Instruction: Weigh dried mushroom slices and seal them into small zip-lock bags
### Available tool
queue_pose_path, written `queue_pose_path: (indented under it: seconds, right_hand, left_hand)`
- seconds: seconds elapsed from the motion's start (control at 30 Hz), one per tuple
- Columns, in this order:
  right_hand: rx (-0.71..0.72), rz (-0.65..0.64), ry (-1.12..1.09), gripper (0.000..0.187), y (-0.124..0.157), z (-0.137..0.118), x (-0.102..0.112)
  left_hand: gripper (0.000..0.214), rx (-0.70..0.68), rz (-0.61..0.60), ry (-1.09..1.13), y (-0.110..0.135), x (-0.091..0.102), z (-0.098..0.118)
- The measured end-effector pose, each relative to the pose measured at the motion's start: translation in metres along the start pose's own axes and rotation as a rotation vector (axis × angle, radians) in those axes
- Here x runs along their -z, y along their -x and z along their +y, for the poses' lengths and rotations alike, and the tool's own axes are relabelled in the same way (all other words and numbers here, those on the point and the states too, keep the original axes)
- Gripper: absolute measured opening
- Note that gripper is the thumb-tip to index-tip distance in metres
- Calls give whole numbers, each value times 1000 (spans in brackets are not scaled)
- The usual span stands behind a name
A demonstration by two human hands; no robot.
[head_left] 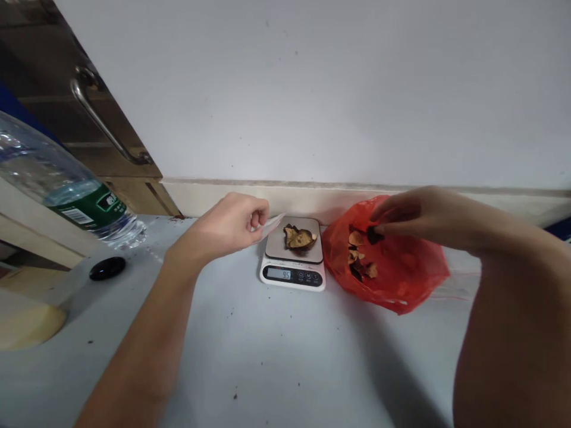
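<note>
And here's the dark piece (373,236), up in the right hand's (408,220) grip, thumb and fingers pinched on it at the open mouth of the red bag (401,279). Down in the bag lie dried slices (355,252), pale and dark together. Immediately left, near the back edge of the surface (276,356), sits the white scale (279,248), curled brown pieces (298,238) on top, digits showing on its display (280,274)! Beside it, the left hand's (236,223) grip is pinching thin clear film (271,224). Towards the surface's back left corner: a black oval object (107,268) and a green-labelled bottle (96,205).
</note>
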State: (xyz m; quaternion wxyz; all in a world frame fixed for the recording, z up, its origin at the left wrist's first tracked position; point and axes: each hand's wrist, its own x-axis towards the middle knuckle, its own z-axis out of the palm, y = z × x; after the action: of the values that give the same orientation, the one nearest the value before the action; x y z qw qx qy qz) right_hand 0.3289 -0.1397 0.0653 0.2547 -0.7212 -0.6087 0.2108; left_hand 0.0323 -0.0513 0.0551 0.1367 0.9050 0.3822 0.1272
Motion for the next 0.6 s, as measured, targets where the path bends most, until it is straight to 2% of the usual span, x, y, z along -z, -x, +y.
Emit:
queue_pose_path:
  seconds: [0.07,0.13,0.2,0.27,0.43,0.6]
  right_hand:
    - [-78,-16,-103,8,2,-15,-2]
    - [-100,27,-178,7,1,-33,-10]
    - [-117,87,-220,7,-4,-49,-26]
    - [-108,57,-203,12,-13,-58,-46]
    - [-65,25,-178,17,-40,-51,-85]
    - [-64,-34,-186,20,-48,-37,-95]
  left_hand:
    - [13,2,-3,12,1,1,-1]
    - [14,12,-9,10,2,2,-1]
    - [15,25,-16,-4,1,3,0]
    - [16,35,-26,-17,0,3,1]
    - [13,31,-41,3,-1,2,2]
    - [14,6,-31,22,1,1,-1]
